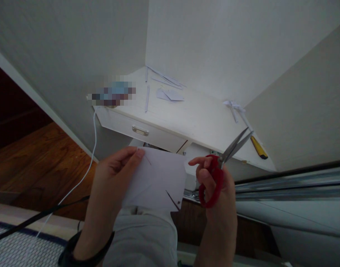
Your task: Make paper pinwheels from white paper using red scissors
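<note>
A sheet of white paper [158, 178] is pinched at its upper left corner between the thumb and fingers of my left hand [122, 167]. Slits show in the sheet near its top left and its lower right corner. My right hand [214, 181] has its fingers in the red handles of a pair of scissors [231, 150]. The blades stand slightly apart and point up and to the right, away from the paper. My right index finger sticks out toward the sheet's right edge without touching it.
On the white desk [197, 118] lie thin paper strips [147, 98], folded paper pieces [170, 95], a paper bundle [233, 106] and a yellow-handled tool [258, 147]. A drawer [125, 128] forms the desk's front. A white cable [95, 135] hangs at left. Walls enclose the desk.
</note>
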Available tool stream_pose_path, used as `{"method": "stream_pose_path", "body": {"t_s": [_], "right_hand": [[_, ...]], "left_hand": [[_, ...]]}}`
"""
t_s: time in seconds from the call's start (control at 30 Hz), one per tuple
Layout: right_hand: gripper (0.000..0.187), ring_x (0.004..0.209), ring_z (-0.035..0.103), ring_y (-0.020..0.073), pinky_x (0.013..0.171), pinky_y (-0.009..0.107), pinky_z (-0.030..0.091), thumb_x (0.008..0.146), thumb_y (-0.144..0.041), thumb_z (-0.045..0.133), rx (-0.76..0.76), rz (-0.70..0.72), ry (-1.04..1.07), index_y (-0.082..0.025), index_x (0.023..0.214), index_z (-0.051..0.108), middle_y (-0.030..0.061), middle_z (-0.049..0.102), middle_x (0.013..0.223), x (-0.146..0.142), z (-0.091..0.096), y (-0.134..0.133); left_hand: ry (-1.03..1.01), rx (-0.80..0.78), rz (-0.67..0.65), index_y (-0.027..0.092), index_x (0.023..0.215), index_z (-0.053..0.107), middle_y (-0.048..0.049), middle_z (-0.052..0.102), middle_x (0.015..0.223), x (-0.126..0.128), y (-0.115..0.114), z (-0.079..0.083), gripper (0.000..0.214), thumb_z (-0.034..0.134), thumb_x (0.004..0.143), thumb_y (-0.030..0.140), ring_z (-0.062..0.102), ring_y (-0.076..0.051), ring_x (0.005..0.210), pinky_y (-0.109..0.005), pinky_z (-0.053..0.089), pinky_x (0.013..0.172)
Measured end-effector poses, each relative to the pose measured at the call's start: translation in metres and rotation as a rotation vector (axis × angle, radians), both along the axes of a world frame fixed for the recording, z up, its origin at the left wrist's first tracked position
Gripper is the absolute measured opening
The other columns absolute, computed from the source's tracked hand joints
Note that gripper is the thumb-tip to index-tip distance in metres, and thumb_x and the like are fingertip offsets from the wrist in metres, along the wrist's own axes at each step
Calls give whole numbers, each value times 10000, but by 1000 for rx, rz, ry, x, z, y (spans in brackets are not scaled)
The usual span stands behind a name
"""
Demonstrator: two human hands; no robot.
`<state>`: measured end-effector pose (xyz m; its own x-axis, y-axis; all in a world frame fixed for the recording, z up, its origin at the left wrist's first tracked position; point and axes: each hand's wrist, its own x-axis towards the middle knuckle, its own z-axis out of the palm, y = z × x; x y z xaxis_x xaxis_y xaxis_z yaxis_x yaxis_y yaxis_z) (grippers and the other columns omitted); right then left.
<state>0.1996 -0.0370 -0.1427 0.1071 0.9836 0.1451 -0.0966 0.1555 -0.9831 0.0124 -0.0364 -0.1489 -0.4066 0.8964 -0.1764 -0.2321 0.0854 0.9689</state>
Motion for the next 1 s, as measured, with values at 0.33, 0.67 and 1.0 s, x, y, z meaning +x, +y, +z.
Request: {"method": "stream_pose_path", "body": {"t_s": [0.33, 0.67, 1.0], "right_hand": [[242, 557, 406, 75, 529, 209, 355, 694, -168, 766, -98, 77, 104, -222, 773, 544, -19, 733, 919, -8, -9, -6], [256, 616, 526, 83, 560, 174, 413, 711, -99, 756, -117, 117, 97, -229, 764, 543, -59, 651, 727, -1, -12, -4], [203, 587, 471, 77, 530, 176, 348, 724, -145, 743, -175, 112, 124, -215, 727, 553, -54, 558, 683, 2, -17, -5]], "left_hand": [[62, -32, -113, 193, 752, 729, 67, 613, 515, -2, 2, -2, 116, 753, 699, 294, 452, -58, 371, -155, 346, 376], [135, -77, -405, 216, 809, 765, 17, 723, 596, -2, 8, -1, 153, 746, 685, 304, 536, -91, 447, -147, 328, 376], [139, -115, -437, 216, 732, 759, 30, 689, 592, -1, 10, -2, 96, 712, 671, 273, 508, -85, 454, -155, 337, 396]]}}
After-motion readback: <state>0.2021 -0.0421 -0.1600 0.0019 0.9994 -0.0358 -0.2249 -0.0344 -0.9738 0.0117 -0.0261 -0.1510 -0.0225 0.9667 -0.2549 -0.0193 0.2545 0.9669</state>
